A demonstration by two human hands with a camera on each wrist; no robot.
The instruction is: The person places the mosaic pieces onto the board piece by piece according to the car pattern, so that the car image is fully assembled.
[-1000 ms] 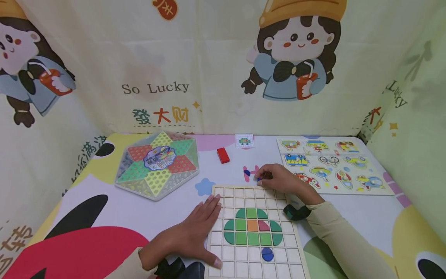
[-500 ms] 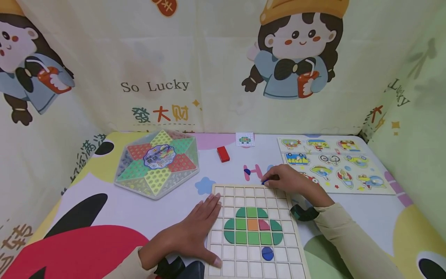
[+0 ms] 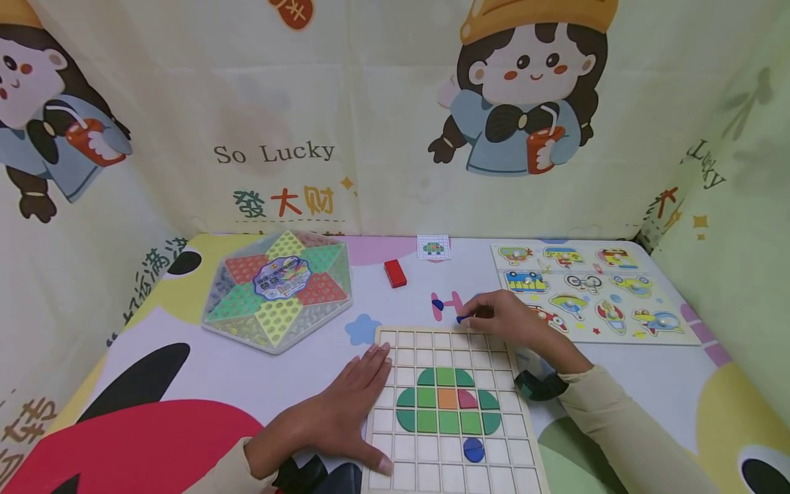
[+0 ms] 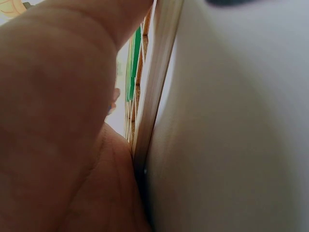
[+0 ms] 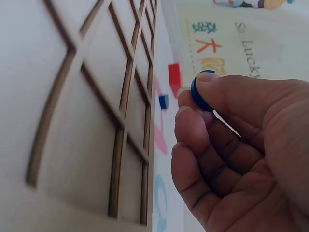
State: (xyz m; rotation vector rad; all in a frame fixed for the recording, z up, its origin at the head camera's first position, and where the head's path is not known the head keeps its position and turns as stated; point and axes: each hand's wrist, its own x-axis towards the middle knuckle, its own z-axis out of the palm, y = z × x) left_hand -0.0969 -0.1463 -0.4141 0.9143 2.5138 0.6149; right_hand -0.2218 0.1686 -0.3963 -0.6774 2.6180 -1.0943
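Observation:
A wooden grid board [image 3: 457,473] lies in front of me, with green, orange and pink tiles [image 3: 447,399] filling a block of its cells. Below them, two blue half-round pieces [image 3: 473,450] form a circle in one cell. My left hand [image 3: 336,415] rests along the board's left edge, fingers straight and thumb spread. Just beyond the far edge, my right hand [image 3: 509,319] pinches a blue half-round piece [image 5: 199,92] between thumb and index finger, clearest in the right wrist view. Another blue half-round piece [image 3: 437,304] lies on the table to its left.
Behind the board are a red block [image 3: 395,274] and a small pattern card [image 3: 434,248]. A hexagonal game board [image 3: 278,291] sits at the back left. On the right lies a vehicle picture board [image 3: 592,295], close to my right forearm. Printed cloth walls enclose the table.
My right hand shifts slightly right, then a little back left, still holding the blue piece near the far edge. The left hand and board stay in place.

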